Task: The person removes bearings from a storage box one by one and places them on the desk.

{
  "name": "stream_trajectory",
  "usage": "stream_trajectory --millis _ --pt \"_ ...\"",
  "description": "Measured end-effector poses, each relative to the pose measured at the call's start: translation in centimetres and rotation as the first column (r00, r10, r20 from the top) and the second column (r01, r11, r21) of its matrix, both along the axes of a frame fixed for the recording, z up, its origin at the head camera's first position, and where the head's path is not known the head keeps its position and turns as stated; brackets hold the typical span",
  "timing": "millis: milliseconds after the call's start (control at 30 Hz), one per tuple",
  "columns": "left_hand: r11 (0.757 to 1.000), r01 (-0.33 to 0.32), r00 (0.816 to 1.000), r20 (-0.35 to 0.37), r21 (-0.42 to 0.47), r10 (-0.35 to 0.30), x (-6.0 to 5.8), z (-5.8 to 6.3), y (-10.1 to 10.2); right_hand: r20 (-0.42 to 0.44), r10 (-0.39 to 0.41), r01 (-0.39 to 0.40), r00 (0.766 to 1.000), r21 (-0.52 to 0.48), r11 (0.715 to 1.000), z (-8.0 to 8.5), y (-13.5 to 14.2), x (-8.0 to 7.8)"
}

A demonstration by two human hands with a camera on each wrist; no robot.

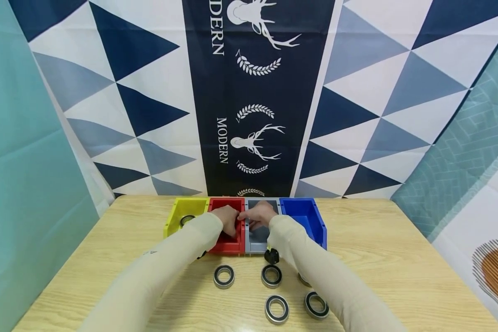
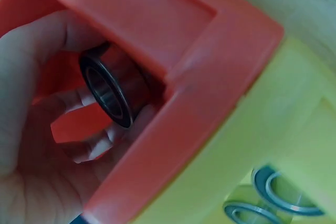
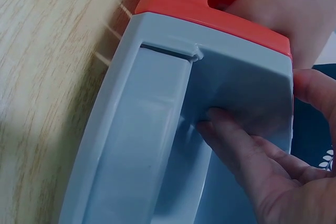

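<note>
My left hand (image 1: 227, 218) reaches down into the red bin (image 1: 228, 247). In the left wrist view its thumb and fingers hold a ball bearing (image 2: 107, 85) with a black seal and metal ring, tilted beside the bin's front wall. Over the grey bin (image 1: 256, 248) is my right hand (image 1: 260, 215). Its fingers (image 3: 231, 140) extend inside that bin with nothing visible between them, while the thumb (image 3: 315, 87) lies at the rim by the red bin. Whether those fingers touch the grey wall, I cannot tell.
Loose bearings lie on the wooden table (image 1: 377, 258), including one bearing (image 1: 224, 276) left of the others and another (image 1: 276, 309) nearer the front. The right sleeve partly covers one. A yellow bin (image 1: 172, 216) with bearings and a blue bin (image 1: 305, 216) flank the row.
</note>
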State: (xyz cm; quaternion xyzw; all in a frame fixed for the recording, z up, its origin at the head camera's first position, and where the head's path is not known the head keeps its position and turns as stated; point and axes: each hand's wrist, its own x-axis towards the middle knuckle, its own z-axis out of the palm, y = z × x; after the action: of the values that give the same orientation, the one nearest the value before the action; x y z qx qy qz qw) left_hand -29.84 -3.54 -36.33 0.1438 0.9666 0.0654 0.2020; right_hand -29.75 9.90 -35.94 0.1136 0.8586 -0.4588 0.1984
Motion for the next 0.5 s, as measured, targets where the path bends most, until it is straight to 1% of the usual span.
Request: stream_trajectory --millis 100,267,500 --pt "1.0 0.015 1.0 0.003 0.005 -0.015 -0.1 0.2 -0.3 0.003 0.003 -0.003 1.0 0.006 1.0 -0.1 -0.2 0.1" --pt "0.999 0.038 0.999 -0.007 -0.004 -0.038 -0.1 0.9 -0.7 0.004 0.006 -0.006 1.0 -0.015 1.0 -0.2 -0.2 0.2" --pt "0.996 0.045 0.998 0.045 0.071 -0.048 0.6 2.3 -1.2 0.028 0.011 -0.011 1.0 -0.025 1.0 0.0 -0.1 0.0"
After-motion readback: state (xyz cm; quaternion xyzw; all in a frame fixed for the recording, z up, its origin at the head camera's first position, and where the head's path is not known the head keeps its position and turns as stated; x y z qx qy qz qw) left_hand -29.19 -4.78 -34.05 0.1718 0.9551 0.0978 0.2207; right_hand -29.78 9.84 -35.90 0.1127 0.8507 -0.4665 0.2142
